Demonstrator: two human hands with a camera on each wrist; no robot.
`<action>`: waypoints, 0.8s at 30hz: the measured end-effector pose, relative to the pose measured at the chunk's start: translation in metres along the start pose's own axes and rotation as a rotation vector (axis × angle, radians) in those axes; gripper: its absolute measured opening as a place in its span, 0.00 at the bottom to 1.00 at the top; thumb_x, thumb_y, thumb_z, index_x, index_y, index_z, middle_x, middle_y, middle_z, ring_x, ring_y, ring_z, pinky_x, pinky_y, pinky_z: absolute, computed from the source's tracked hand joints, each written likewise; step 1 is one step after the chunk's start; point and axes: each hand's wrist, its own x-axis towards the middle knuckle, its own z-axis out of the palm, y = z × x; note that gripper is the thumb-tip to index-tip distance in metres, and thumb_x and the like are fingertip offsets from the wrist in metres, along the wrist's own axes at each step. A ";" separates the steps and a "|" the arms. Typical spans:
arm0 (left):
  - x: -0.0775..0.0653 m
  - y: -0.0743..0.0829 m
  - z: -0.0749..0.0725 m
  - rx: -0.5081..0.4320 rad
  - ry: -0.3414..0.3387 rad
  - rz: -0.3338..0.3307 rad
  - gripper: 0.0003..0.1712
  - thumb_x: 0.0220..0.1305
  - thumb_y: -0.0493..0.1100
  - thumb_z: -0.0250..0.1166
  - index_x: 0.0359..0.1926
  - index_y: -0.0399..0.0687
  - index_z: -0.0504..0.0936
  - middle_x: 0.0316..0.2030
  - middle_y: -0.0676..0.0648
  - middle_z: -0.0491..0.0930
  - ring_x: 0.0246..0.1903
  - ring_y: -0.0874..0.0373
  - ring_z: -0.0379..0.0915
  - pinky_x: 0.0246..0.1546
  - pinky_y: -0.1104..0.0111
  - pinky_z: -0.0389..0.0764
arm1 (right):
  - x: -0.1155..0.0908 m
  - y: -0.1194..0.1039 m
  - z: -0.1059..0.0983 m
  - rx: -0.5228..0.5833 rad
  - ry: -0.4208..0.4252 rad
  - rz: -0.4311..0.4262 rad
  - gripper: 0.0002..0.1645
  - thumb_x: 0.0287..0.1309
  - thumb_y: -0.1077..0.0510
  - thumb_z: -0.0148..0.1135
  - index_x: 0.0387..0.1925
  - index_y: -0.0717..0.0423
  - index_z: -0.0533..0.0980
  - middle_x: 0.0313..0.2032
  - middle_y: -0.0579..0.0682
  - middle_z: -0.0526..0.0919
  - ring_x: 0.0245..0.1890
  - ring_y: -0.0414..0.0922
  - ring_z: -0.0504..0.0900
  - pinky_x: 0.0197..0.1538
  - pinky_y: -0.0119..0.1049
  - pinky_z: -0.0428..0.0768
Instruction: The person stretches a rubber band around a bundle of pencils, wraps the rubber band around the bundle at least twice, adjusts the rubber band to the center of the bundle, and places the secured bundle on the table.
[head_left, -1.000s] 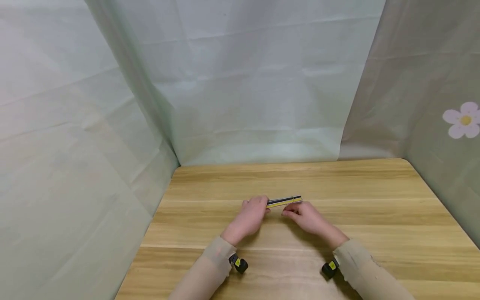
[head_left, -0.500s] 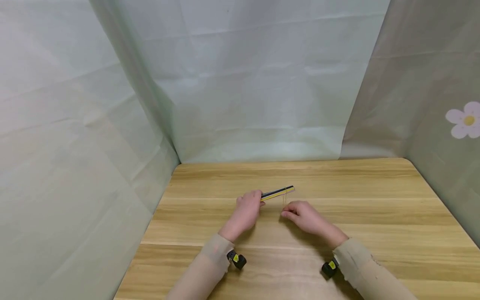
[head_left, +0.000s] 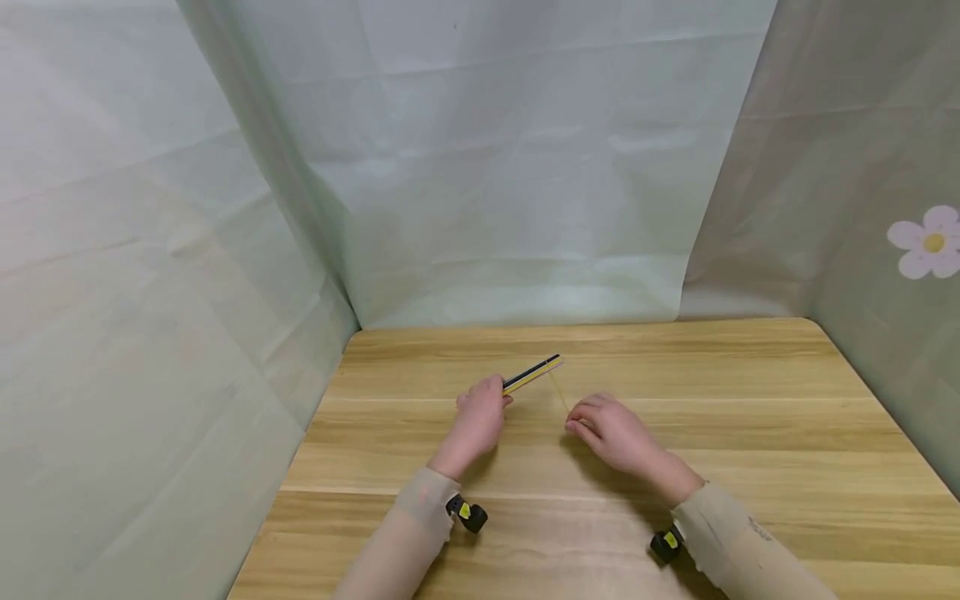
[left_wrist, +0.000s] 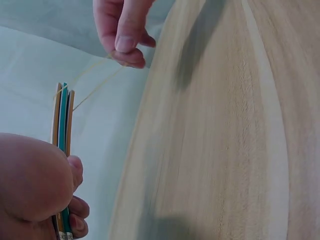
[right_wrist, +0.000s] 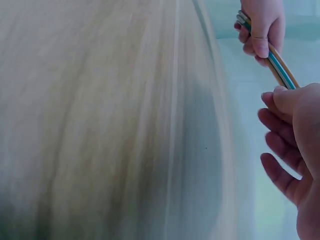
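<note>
My left hand [head_left: 480, 412] grips a small bundle of pencils [head_left: 531, 374] above the table, their far ends pointing up and right. In the left wrist view the pencils [left_wrist: 62, 117] show orange and teal sides, with metal ferrules at the lower end. A thin yellow rubber band [head_left: 558, 391] loops round the bundle near its far end. It stretches taut to my right hand [head_left: 611, 433], which pinches it between thumb and fingertips. Seen from the right wrist, the pencils [right_wrist: 283, 70] lie partly behind my right thumb, and the band cannot be made out.
Under both hands lies a wood-grain table [head_left: 712, 375]. Pale cloth [head_left: 495, 208] hangs behind it and along the left side, and a cloth with a printed flower [head_left: 930, 242] hangs at the right. Each wrist carries a small black camera [head_left: 472, 517].
My left hand has moved left and away with the pencils, tilting them more steeply. The right hand stays almost in place, and the rubber band is now drawn out between them.
</note>
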 end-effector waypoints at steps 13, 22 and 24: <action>0.001 -0.006 0.001 -0.019 -0.088 -0.093 0.10 0.82 0.46 0.59 0.46 0.43 0.73 0.34 0.48 0.73 0.36 0.49 0.72 0.36 0.57 0.67 | 0.005 -0.005 -0.006 -0.071 0.071 -0.342 0.01 0.66 0.59 0.69 0.38 0.50 0.84 0.46 0.44 0.86 0.59 0.51 0.79 0.66 0.50 0.74; 0.001 -0.007 0.008 -0.044 -0.138 -0.090 0.10 0.83 0.46 0.57 0.46 0.43 0.72 0.34 0.46 0.75 0.36 0.49 0.73 0.36 0.56 0.69 | 0.007 -0.012 -0.011 0.034 0.045 -0.535 0.09 0.52 0.62 0.61 0.26 0.46 0.71 0.26 0.39 0.73 0.38 0.42 0.79 0.57 0.40 0.79; 0.001 -0.006 0.007 -0.047 -0.138 -0.083 0.10 0.83 0.46 0.57 0.46 0.43 0.72 0.33 0.47 0.74 0.35 0.49 0.72 0.35 0.56 0.68 | 0.006 -0.013 -0.011 0.111 0.043 -0.515 0.10 0.52 0.65 0.60 0.26 0.46 0.71 0.26 0.38 0.71 0.33 0.38 0.75 0.50 0.37 0.80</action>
